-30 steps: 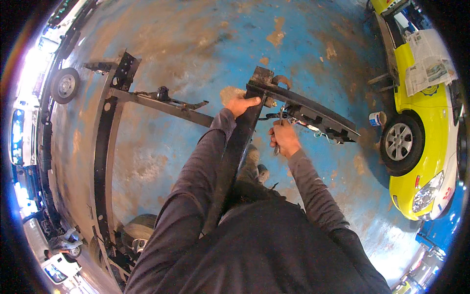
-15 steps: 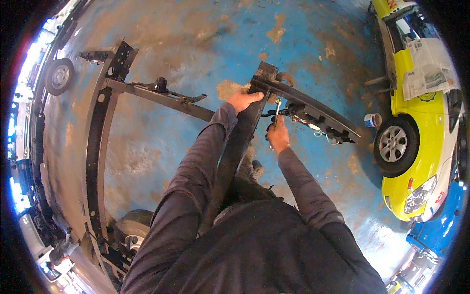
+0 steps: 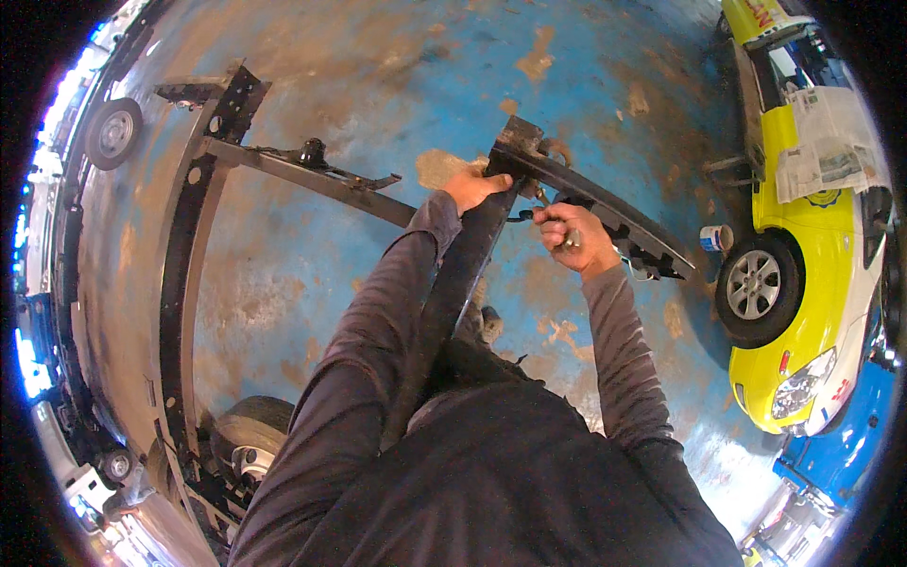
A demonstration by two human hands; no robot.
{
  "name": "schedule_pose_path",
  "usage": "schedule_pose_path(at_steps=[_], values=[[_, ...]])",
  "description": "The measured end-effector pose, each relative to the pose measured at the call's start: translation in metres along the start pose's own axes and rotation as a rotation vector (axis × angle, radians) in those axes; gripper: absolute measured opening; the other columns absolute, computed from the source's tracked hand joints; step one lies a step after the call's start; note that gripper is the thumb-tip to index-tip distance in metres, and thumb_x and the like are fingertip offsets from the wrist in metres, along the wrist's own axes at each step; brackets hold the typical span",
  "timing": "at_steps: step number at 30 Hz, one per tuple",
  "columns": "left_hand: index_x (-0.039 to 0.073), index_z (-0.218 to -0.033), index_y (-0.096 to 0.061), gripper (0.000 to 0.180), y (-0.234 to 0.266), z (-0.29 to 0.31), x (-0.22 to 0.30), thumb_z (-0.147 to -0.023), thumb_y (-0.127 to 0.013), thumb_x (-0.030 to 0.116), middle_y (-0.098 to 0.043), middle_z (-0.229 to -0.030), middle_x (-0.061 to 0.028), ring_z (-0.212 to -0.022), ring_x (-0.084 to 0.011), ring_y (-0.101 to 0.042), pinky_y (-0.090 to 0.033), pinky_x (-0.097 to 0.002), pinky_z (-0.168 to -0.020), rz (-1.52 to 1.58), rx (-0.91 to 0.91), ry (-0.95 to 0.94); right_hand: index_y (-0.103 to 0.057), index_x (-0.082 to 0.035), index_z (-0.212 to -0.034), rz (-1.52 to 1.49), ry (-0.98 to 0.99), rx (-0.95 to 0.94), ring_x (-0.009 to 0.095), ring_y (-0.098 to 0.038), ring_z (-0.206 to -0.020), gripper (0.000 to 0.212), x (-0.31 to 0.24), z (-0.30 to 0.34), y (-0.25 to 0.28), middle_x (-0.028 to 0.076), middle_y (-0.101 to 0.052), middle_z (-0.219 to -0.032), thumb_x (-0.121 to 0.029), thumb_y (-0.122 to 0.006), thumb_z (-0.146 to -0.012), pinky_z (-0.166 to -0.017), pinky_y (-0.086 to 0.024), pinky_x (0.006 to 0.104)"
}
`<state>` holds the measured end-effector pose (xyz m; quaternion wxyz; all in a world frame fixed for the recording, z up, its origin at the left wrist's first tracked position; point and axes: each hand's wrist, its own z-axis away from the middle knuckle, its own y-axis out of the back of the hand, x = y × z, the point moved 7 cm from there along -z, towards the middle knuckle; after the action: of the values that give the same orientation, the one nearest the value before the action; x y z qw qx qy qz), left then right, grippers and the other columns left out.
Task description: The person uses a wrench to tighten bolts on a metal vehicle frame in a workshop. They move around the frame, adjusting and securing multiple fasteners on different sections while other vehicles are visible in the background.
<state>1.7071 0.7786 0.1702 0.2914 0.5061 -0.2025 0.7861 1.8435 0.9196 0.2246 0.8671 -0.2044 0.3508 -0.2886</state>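
Wrench [image 3: 541,197] by black steel frame [image 3: 470,269] — we hold both
Right hand [image 3: 588,242] fisted round wrench — left hand [image 3: 466,190] clasps frame, thumb on top.

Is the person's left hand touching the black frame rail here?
Touching. The head view shows the left hand gripping the edge of the black frame rail, its thumb lying over the top.

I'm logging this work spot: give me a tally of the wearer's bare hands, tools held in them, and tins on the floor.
Hands: 2 (left hand on the black beam, right hand)
Metal tool: 1, in the right hand, partly hidden
Tin: 1, near the yellow car
Total: 4
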Motion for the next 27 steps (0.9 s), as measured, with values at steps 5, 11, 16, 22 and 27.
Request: schedule_pose_path(at_steps=[5,11,16,22,27], values=[[0.002,-0.099,-0.067,0.035,-0.007,-0.001,0.001,-0.086,-0.070,0.034,-0.065,-0.084,-0.0004,-0.072,-0.0112,-0.059,-0.047,-0.0292,-0.063,0.132,-0.031,-0.071,-0.055,0.007,-0.092,0.034,-0.022,0.097,0.010,-0.041,-0.051,0.012,-0.002,0.013,-0.009,0.009,-0.054,-0.078,-0.001,-0.050,-0.086,-0.044,-0.036,0.0274],[0.001,-0.100,-0.067,0.034,0.000,-0.005,-0.006,-0.086,-0.071,0.032,-0.065,-0.084,0.0000,-0.072,-0.0110,-0.059,-0.048,-0.0300,-0.063,0.054,0.007,-0.128,-0.047,0.003,-0.107,0.247,0.031,0.276,0.014,-0.045,-0.051,0.020,0.026,0.019,0.000,0.013,-0.055,-0.081,-0.005,-0.045,-0.089,-0.044,-0.042,0.0320],[-0.003,-0.106,-0.067,0.049,-0.003,0.000,0.001,-0.082,-0.073,0.039,-0.067,-0.094,-0.0075,-0.085,-0.0158,-0.061,-0.048,-0.0317,-0.076,0.155,-0.020,-0.091,-0.041,-0.001,-0.115,0.584,0.214,0.368,0.018,-0.051,-0.052,0.025,0.055,-0.001,0.010,0.014,-0.055,-0.080,-0.009,-0.041,-0.091,-0.044,-0.046,0.0360],[-0.004,-0.102,-0.068,0.051,0.000,-0.008,-0.011,-0.080,-0.074,0.042,-0.068,-0.090,-0.0075,-0.081,-0.0161,-0.061,-0.048,-0.0322,-0.073,0.076,-0.019,-0.067,-0.040,-0.003,-0.116,0.791,0.399,0.497,0.034,-0.061,-0.061,0.027,0.066,-0.028,0.025,0.022,-0.057,-0.077,-0.007,-0.044,-0.089,-0.050,-0.047,0.0459],[-0.003,-0.100,-0.069,0.050,-0.004,0.003,0.001,-0.080,-0.073,0.042,-0.068,-0.087,-0.0068,-0.079,-0.0163,-0.061,-0.048,-0.0328,-0.070,0.070,-0.008,-0.010,-0.042,-0.006,-0.115,1.039,0.468,0.676,0.049,-0.060,-0.079,0.028,0.068,-0.048,0.055,0.031,-0.060,-0.084,-0.008,-0.048,-0.088,-0.066,-0.046,0.0547]])
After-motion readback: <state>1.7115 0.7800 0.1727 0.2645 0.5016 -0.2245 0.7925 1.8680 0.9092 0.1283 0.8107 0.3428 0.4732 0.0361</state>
